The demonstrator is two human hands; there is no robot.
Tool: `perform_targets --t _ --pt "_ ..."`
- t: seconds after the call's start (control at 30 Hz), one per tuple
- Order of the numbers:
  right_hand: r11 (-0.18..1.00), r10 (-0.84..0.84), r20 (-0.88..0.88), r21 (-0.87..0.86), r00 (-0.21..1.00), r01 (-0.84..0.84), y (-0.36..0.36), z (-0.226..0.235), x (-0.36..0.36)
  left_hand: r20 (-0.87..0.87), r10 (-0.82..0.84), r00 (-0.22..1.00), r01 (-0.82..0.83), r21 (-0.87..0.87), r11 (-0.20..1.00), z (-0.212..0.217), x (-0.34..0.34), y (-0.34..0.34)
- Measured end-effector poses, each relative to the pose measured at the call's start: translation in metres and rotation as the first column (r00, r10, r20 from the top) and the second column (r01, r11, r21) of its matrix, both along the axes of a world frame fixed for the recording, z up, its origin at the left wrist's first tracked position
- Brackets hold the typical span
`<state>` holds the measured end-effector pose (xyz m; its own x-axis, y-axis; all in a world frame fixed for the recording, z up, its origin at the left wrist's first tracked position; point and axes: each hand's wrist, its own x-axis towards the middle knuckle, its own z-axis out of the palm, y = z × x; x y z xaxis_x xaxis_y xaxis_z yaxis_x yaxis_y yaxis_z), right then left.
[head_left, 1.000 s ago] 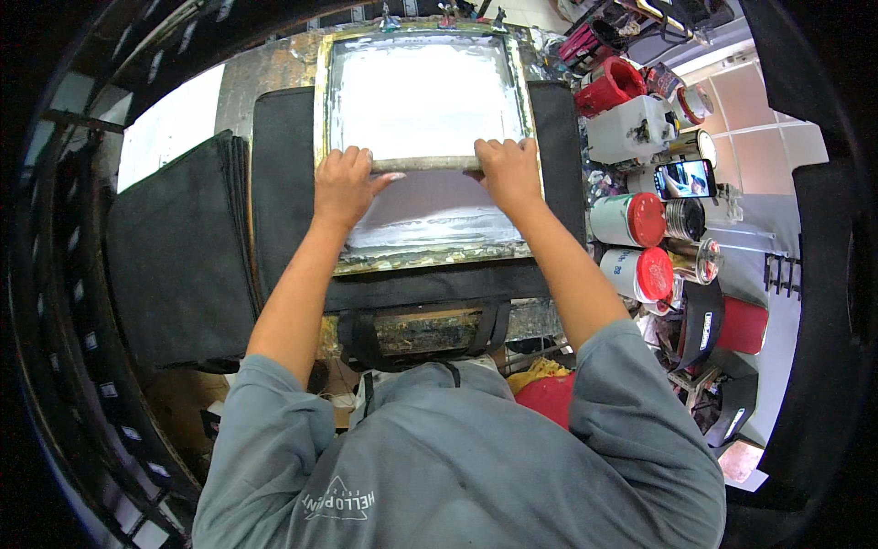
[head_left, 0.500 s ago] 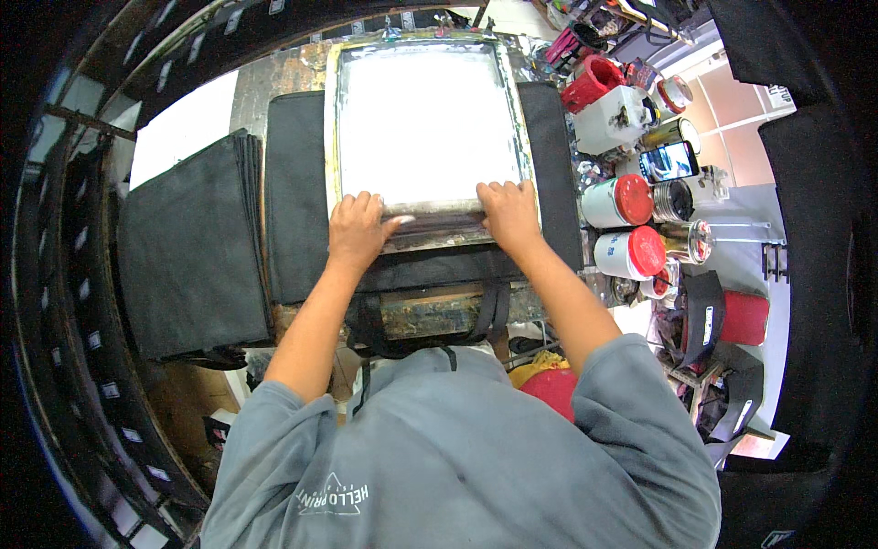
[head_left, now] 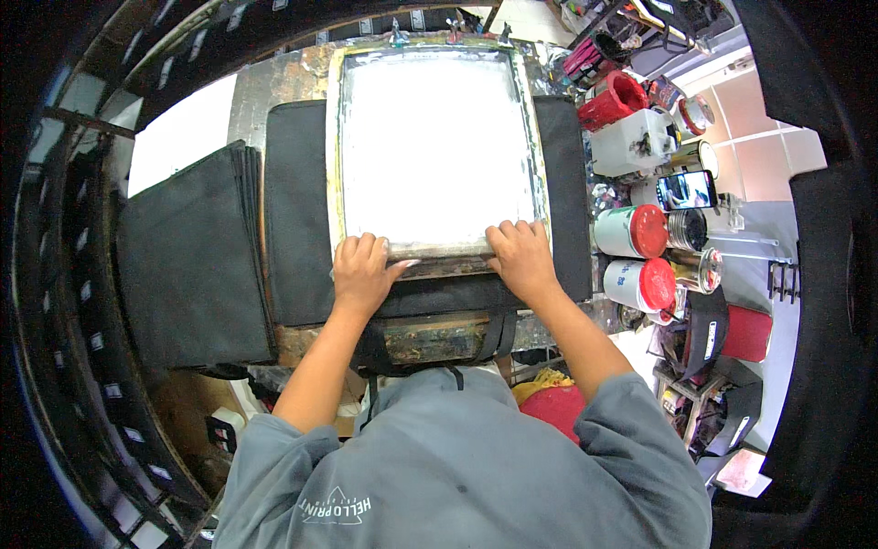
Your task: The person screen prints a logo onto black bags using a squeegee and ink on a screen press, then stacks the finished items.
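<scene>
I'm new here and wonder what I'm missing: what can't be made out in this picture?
All in the head view:
- The ends of the bar: hidden by the left grip and the right grip.
- The middle of the black bag: covered by the frame.
- Contents of the white tubs: hidden by red lids.
- The phone: its screen image is too small to tell.

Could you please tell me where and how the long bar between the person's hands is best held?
Probably by both ends, from the person's side, fingers over it and thumbs on the near face: the long bar is narrow and lies crosswise near the close end of the frame, its ends under the left hand and right hand.
</scene>
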<state>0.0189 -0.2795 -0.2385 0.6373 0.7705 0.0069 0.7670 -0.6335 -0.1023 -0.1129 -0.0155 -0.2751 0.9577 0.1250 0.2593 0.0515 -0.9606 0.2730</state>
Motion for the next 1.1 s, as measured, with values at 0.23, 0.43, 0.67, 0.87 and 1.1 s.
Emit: perform_targets --t 0.23,0.43,0.67,0.87,1.1 --pt "1.000 0.000 -0.019 0.010 1.000 0.001 -0.0005 -0.0046 -0.0008 0.031 -0.021 0.999 0.022 -0.027 0.999 -0.0072 -0.0053 0.0011" --pt "1.000 -0.002 -0.033 0.008 0.999 0.002 0.0003 -0.0027 0.0006 0.045 -0.028 0.999 0.030 -0.042 0.999 -0.0059 -0.0026 0.0017" --pt "1.000 -0.006 -0.043 0.019 0.999 0.007 0.0005 -0.0029 0.0028 0.037 -0.010 0.999 0.013 -0.073 0.997 -0.0078 -0.0035 0.0004" --pt "1.000 -0.013 -0.050 0.014 0.999 0.013 -0.0007 -0.0047 0.0011 0.057 -0.023 0.998 0.028 -0.082 0.996 -0.0049 -0.0025 0.0009" --pt "1.000 -0.018 -0.043 0.020 0.999 0.019 0.0014 -0.0024 -0.0010 0.041 -0.027 0.999 0.030 -0.066 0.997 -0.0007 -0.0023 0.0014"
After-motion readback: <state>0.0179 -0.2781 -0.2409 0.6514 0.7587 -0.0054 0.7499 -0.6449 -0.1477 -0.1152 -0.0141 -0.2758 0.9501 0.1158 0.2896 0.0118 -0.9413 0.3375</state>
